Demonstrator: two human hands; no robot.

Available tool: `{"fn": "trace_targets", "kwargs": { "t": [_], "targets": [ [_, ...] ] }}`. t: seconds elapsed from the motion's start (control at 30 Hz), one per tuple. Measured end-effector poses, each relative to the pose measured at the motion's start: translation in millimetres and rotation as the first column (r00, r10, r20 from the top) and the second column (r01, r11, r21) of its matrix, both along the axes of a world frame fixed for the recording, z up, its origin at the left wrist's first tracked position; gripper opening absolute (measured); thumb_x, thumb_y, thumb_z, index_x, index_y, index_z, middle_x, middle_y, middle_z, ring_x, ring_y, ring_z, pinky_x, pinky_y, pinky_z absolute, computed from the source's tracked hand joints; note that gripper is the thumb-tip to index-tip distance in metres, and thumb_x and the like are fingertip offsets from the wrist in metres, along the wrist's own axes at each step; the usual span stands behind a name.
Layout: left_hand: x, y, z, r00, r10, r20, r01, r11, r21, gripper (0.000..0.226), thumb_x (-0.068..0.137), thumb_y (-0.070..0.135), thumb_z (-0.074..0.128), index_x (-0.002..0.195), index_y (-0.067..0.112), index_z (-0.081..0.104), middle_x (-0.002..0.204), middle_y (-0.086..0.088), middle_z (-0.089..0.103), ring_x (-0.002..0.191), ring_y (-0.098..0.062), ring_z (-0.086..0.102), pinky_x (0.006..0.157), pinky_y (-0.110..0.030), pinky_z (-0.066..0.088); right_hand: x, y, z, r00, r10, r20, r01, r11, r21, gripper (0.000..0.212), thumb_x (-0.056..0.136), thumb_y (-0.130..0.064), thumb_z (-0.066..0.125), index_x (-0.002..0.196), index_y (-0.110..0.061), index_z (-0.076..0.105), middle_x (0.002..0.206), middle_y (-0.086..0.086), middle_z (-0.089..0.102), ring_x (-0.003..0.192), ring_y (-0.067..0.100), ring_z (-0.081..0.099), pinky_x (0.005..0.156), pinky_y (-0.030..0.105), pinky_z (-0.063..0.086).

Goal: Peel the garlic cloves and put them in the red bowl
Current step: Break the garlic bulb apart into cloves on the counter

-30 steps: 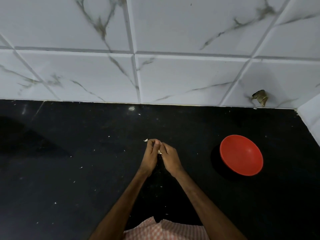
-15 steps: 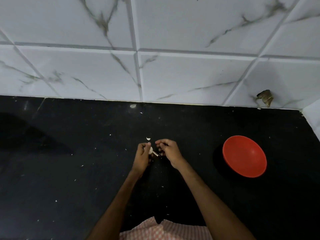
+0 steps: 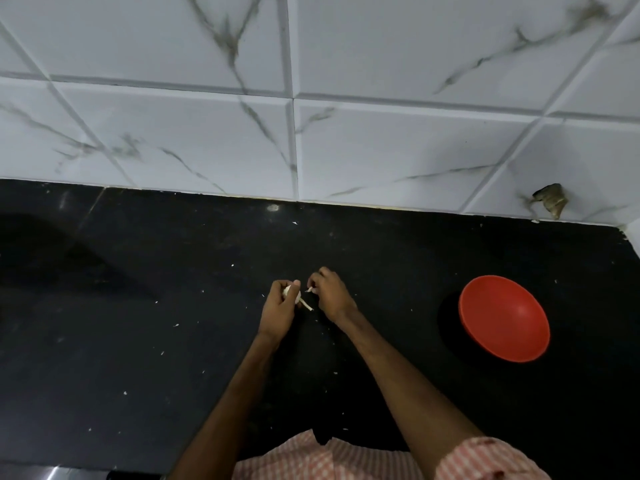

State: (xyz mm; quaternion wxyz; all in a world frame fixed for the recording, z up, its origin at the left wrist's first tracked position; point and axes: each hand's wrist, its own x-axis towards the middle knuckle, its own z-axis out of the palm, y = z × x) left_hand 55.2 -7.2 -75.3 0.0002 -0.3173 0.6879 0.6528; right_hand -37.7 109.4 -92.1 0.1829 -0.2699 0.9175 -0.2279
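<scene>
Our left hand (image 3: pixel 278 308) grips the garlic (image 3: pixel 288 292), our right hand (image 3: pixel 330 294) pinches a strip of skin (image 3: pixel 310 290) beside it, the red bowl (image 3: pixel 498 308) well apart rightward on the desk (image 3: pixel 138 341), so we fear a sharp tug may snap the skin or drop the garlic

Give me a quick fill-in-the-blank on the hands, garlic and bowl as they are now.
1. The left hand grips the garlic above the ____ countertop.
2. The right hand pinches a strip of skin just ____ of the garlic.
3. The red bowl, right of both hands, is ____ inside.
Missing words: black; right; empty.
</scene>
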Motion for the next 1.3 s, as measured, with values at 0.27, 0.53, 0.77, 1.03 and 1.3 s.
{"fn": "trace_targets", "kwargs": {
  "t": [0.27,0.53,0.77,1.03,1.3],
  "targets": [
    [5,18,-11,0.995,-0.091,0.026,0.092,0.996,-0.017,0.021,0.100,0.041,0.060,0.101,0.019,0.059,0.085,0.002,0.061,0.075,-0.010,0.056,0.066,-0.025,0.045,15,50,-4,0.991,-0.091,0.095,0.107,0.979,-0.173,0.055,0.087,0.015,0.060,0.133,-0.015,0.064,0.133,0.003,0.060,0.115,0.015,0.062,0.098,0.028,0.054],
    [11,22,-3,0.963,-0.267,0.037,0.269,0.963,-0.036,0.026,0.104,0.007,0.052,0.121,0.012,0.034,0.109,-0.001,0.056,0.097,-0.010,0.058,0.073,-0.013,0.051,24,69,0,0.981,-0.166,0.097,0.184,0.956,-0.226,0.054,0.094,0.011,0.055,0.139,-0.019,0.060,0.135,0.006,0.062,0.122,0.013,0.060,0.096,0.008,0.043],
    [8,21,4,0.932,-0.339,-0.128,0.330,0.940,-0.087,0.019,0.103,0.013,0.056,0.120,0.014,0.063,0.109,-0.002,0.072,0.100,-0.015,0.068,0.088,-0.029,0.053,37,60,29,0.943,-0.129,0.308,0.280,0.808,-0.519,0.024,0.104,-0.027,0.057,0.124,-0.020,0.068,0.118,-0.005,0.065,0.102,0.006,0.066,0.076,0.025,0.059],
    [6,40,14,0.960,-0.203,-0.195,0.199,0.979,-0.039,0.032,0.110,0.015,0.036,0.120,0.018,0.066,0.112,-0.003,0.073,0.108,-0.019,0.069,0.091,-0.032,0.053,53,49,42,0.907,-0.187,0.378,0.383,0.740,-0.553,0.022,0.104,-0.030,0.056,0.122,-0.018,0.058,0.113,-0.006,0.069,0.100,0.000,0.066,0.080,0.014,0.052],
    [2,47,23,0.945,-0.279,-0.170,0.255,0.955,-0.151,0.029,0.108,0.010,0.037,0.112,0.022,0.063,0.104,0.000,0.069,0.092,-0.005,0.066,0.078,-0.017,0.051,52,57,46,0.881,-0.183,0.437,0.419,0.730,-0.540,0.014,0.108,-0.025,0.046,0.116,-0.019,0.056,0.104,-0.007,0.068,0.092,0.002,0.068,0.075,0.016,0.052]
  ]
}}
